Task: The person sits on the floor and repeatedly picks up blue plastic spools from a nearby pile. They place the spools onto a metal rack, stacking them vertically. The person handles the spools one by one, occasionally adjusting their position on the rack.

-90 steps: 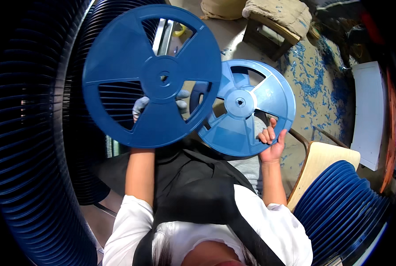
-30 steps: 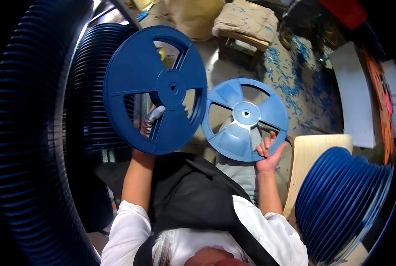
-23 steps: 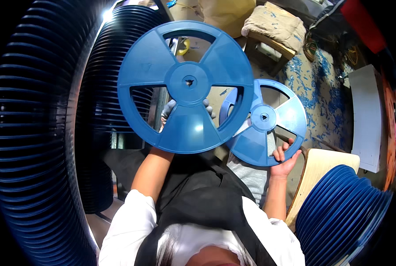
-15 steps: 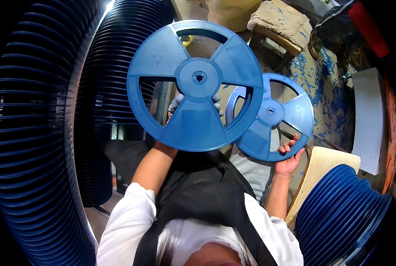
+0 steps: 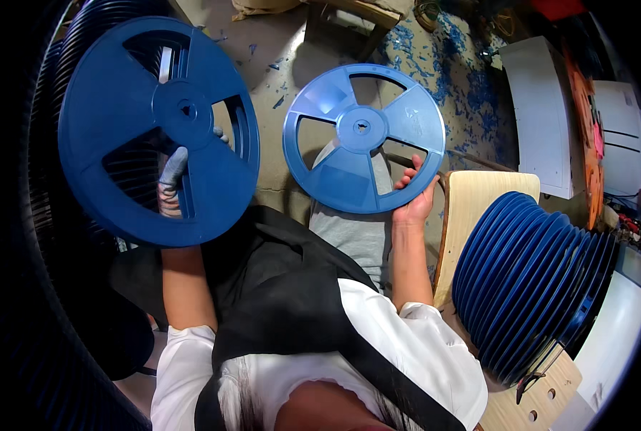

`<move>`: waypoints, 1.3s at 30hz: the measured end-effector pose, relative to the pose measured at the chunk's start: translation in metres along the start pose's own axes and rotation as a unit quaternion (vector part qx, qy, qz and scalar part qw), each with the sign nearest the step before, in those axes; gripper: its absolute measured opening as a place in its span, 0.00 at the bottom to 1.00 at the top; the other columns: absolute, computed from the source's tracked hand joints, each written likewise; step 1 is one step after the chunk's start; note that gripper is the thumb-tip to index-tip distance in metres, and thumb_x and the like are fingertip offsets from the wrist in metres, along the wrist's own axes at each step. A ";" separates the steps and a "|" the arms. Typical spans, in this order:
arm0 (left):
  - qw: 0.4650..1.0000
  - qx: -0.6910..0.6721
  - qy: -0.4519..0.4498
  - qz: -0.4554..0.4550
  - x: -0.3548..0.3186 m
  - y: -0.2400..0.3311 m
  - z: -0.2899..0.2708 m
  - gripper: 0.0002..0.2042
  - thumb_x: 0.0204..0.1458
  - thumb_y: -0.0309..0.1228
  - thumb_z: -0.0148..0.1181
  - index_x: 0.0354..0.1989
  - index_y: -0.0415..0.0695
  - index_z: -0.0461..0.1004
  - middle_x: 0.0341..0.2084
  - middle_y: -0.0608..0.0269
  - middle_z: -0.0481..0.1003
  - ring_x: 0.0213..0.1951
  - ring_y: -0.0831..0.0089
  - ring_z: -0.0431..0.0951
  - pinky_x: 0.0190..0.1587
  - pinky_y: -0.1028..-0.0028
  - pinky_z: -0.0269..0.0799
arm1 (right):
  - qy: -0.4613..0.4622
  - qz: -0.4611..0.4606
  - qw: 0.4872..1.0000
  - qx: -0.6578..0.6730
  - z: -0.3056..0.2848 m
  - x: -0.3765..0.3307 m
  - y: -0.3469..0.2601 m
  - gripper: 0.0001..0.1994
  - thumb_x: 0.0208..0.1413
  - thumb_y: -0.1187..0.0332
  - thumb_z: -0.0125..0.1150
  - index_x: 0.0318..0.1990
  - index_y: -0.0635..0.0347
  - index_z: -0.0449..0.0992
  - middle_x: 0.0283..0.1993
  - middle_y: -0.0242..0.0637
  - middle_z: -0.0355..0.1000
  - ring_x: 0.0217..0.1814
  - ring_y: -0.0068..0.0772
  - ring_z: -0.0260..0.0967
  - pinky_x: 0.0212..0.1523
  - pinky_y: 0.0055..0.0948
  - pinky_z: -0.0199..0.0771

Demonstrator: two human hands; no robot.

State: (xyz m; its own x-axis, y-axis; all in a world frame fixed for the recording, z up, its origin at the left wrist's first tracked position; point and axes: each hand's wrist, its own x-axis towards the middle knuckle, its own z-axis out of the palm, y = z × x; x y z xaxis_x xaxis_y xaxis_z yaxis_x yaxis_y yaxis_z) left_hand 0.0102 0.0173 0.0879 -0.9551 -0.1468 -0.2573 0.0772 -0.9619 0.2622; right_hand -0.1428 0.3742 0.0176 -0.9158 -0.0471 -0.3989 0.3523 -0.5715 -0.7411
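Observation:
My left hand [image 5: 172, 169], in a grey glove on at least some fingers, grips a large blue plastic reel [image 5: 128, 208] from behind. A gloved finger shows through one of the reel's cut-out windows and another fingertip through the window beside the hub. My bare right hand [image 5: 414, 207] holds a second, lighter-looking blue reel [image 5: 338, 179] by its lower right rim, with fingers curled through a window. Both reels have three windows and a small notched centre hole. They are held apart, side by side, above my lap.
A wooden chair [image 5: 471, 208] at right carries a row of blue reels [image 5: 511, 276], with a small dark-handled tool [image 5: 529, 384] beside it. Stacked dark reels [image 5: 109, 25] stand at left. A white cabinet [image 5: 543, 108], a stool [image 5: 363, 11] and blue scraps on the floor [image 5: 468, 93] lie beyond.
The left reel has moved left toward the stacked reels and no longer overlaps the right one. My view has turned right, showing more of the chair. Both hands keep their reels.

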 end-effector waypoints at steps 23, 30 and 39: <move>0.998 0.038 0.046 0.038 0.013 -0.076 -0.005 0.22 0.55 0.40 0.52 0.56 0.43 0.64 0.44 0.58 0.72 0.43 0.66 0.74 0.45 0.69 0.70 | -0.463 -0.307 0.705 -0.441 0.194 -0.123 0.050 0.20 0.56 0.68 0.57 0.54 0.69 0.68 0.41 0.50 0.74 0.35 0.44 0.74 0.36 0.30 0.73; 0.997 0.057 0.021 0.040 0.002 -0.073 -0.001 0.27 0.51 0.36 0.58 0.59 0.44 0.60 0.51 0.57 0.68 0.50 0.64 0.71 0.53 0.65 0.67 | -0.517 -0.309 0.657 -0.453 0.199 -0.130 0.046 0.30 0.50 0.59 0.64 0.57 0.69 0.65 0.51 0.51 0.71 0.49 0.44 0.73 0.46 0.31 0.73; 0.998 0.053 -0.029 -0.004 0.004 -0.063 -0.006 0.39 0.40 0.40 0.67 0.63 0.44 0.56 0.54 0.49 0.66 0.56 0.54 0.67 0.60 0.55 0.63 | -0.261 -0.228 0.853 -0.389 0.165 -0.044 0.008 0.19 0.63 0.68 0.46 0.60 0.66 0.64 0.59 0.43 0.66 0.61 0.33 0.63 0.60 0.29 0.60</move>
State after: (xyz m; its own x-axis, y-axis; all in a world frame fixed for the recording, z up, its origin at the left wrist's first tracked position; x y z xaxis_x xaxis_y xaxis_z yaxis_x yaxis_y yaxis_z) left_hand 0.0032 0.0761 0.0644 -0.9708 -0.1229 -0.2062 0.0418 -0.9324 0.3590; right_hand -0.1312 0.2368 0.1187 -0.8818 -0.4395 0.1714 -0.2285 0.0801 -0.9703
